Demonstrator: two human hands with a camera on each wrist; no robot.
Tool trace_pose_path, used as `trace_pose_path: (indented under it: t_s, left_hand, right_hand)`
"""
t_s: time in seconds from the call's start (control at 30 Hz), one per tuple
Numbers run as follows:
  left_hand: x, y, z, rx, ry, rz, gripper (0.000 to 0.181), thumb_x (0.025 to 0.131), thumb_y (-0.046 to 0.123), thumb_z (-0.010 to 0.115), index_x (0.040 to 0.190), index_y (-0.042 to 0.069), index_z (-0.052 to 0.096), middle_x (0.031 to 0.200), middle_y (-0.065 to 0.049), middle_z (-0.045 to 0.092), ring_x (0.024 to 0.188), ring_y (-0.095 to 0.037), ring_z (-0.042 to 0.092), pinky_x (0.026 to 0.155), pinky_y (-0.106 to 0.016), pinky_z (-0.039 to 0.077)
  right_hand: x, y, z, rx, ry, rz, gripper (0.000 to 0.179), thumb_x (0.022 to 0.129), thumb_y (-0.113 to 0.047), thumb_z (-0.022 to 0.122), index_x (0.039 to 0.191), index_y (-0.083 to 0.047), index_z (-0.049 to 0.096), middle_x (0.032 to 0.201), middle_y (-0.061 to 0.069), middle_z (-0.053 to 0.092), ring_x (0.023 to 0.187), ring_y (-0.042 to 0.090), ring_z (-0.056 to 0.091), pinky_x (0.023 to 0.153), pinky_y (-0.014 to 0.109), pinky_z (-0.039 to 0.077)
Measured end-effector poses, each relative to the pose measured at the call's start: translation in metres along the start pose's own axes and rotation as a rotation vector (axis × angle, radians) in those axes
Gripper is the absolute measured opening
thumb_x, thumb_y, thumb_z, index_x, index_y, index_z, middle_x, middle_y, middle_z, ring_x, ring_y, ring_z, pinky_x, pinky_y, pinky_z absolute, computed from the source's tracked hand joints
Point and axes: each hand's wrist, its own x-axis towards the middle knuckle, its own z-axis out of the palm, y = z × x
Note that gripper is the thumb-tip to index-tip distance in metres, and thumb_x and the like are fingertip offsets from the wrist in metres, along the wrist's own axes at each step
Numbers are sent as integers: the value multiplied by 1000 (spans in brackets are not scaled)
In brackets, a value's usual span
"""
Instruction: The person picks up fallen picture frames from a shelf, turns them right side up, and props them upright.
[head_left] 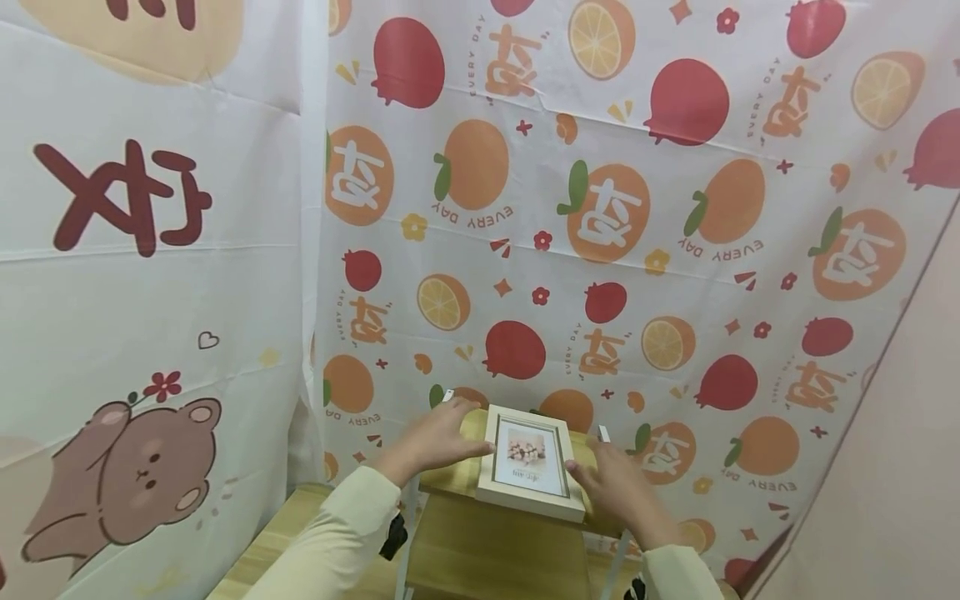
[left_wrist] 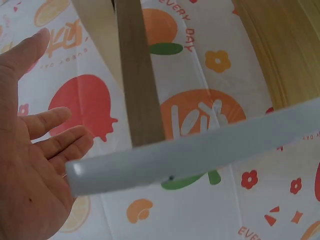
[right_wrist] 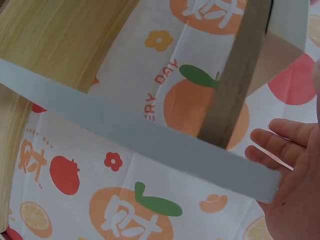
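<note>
A cream picture frame with a bouquet picture lies face up on the top board of a small wooden shelf stand. At its left side is my left hand, the thumb pointing toward the frame's edge. My right hand is at the opposite side, its thumb close to that edge. In the left wrist view, the left hand has spread, loosely bent fingers beside the white bar of the stand. The right wrist view shows the right hand likewise, with nothing gripped, near the white bar.
A lower wooden shelf sits beneath the top board. Behind the stand hangs a fruit-print curtain, and a bear-print curtain hangs on the left. A plain pale surface rises at the right.
</note>
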Motion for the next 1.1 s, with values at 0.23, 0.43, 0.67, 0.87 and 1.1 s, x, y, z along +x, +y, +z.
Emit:
trace_pose_path:
  t_s: [0.23, 0.43, 0.67, 0.87, 1.1]
  left_hand:
    - [4, 4, 7, -67, -18, 9, 72, 83, 46, 72, 136, 1, 52, 141, -20, 50, 134, -37, 43, 101, -55, 42]
    - [5, 3, 13, -67, -14, 3, 75, 81, 46, 73, 137, 0, 51, 140, -19, 51, 136, -38, 41, 103, -53, 42]
    - [5, -2, 19, -57, -40, 14, 77, 80, 44, 75, 135, -4, 50, 137, -21, 53, 128, -37, 49, 102, -51, 43]
    - [6, -3, 21, -67, -65, -14, 75, 79, 42, 77, 133, -5, 53, 134, -20, 56, 126, -36, 52, 100, -50, 44]
    - [6, -3, 23, -68, -95, -26, 71, 79, 41, 77, 129, -5, 57, 129, -20, 60, 121, -36, 56, 98, -50, 46]
  right_hand:
    - [-2, -1, 4, 16, -17, 8, 64, 96, -43, 54, 133, 8, 49, 134, 31, 52, 125, 49, 47, 105, 60, 35]
    - [0, 1, 9, -32, -34, -17, 66, 95, -48, 53, 132, 6, 53, 129, 26, 58, 123, 43, 51, 104, 58, 37]
    - [1, 0, 11, -60, -54, 3, 65, 93, -52, 53, 131, 1, 56, 128, 20, 60, 123, 42, 51, 102, 64, 31]
    - [2, 0, 11, -97, -65, 24, 63, 91, -57, 53, 128, -6, 61, 126, 14, 62, 121, 39, 53, 96, 61, 33]
    - [3, 0, 12, -116, -76, 25, 58, 90, -57, 56, 121, -9, 65, 115, 6, 65, 112, 30, 57, 91, 57, 35]
